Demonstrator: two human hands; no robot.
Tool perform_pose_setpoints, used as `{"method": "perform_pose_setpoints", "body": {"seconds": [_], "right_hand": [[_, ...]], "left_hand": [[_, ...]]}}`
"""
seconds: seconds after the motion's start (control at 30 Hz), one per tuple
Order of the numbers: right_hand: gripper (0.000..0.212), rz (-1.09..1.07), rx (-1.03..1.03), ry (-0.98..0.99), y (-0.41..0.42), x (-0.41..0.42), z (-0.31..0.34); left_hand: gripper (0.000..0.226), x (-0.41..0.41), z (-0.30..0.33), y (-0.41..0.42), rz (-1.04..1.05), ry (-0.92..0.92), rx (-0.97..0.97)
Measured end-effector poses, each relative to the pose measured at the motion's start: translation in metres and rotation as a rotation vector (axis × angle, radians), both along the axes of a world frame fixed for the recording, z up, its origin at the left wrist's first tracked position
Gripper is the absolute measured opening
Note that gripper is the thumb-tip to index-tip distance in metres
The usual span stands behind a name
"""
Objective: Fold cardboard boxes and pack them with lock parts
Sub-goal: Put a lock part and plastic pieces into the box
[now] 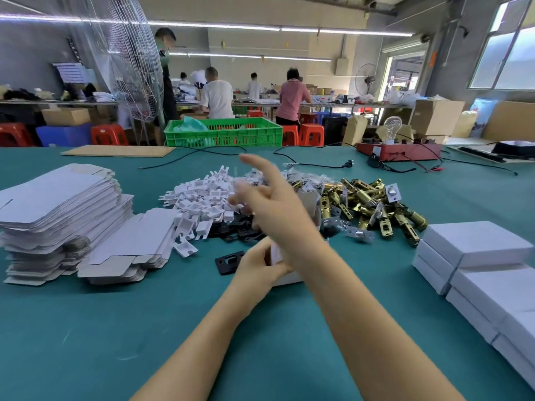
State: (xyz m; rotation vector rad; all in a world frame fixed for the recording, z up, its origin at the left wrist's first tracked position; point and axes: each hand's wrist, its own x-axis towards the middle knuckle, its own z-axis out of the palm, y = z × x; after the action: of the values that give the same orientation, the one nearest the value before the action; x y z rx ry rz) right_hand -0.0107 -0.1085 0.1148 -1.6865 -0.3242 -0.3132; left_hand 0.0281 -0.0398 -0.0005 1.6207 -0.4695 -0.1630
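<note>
No legible text, label, brand or number is being shown; the sheet (71, 71) hung left of the fan (127, 62) is too blurred.

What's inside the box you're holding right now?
I cannot tell. The left hand grips the white box, but the right forearm crosses over it and covers the opening. Only a strip of white wall shows; any lock parts inside are hidden.

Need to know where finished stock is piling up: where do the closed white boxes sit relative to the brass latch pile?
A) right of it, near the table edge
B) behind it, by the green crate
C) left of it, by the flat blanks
A: the closed white boxes are stacked right of the brass latch pile, toward the table's right edge.
</note>
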Motion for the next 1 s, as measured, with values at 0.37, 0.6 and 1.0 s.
{"method": "perform_pose_setpoints", "body": {"seconds": [0.37,0.6,1.0], "right_hand": [[0.044,0.041,0.93,0.331,-0.125,-0.009,0.022],[0.014,-0.215,0.565,0.3,-0.13,-0.002,0.017],[0.002,-0.194,-0.104,-0.036,-0.108,-0.008,0.025]], "left_hand": [[0.043,-0.001,0.0,-0.002,-0.019,0.056,-0.09],[0.046,0.0,-0.001,-0.003,-0.025,0.038,-0.082],[0.039,0.001,-0.002,-0.001,-0.012,0.044,-0.065]]}}
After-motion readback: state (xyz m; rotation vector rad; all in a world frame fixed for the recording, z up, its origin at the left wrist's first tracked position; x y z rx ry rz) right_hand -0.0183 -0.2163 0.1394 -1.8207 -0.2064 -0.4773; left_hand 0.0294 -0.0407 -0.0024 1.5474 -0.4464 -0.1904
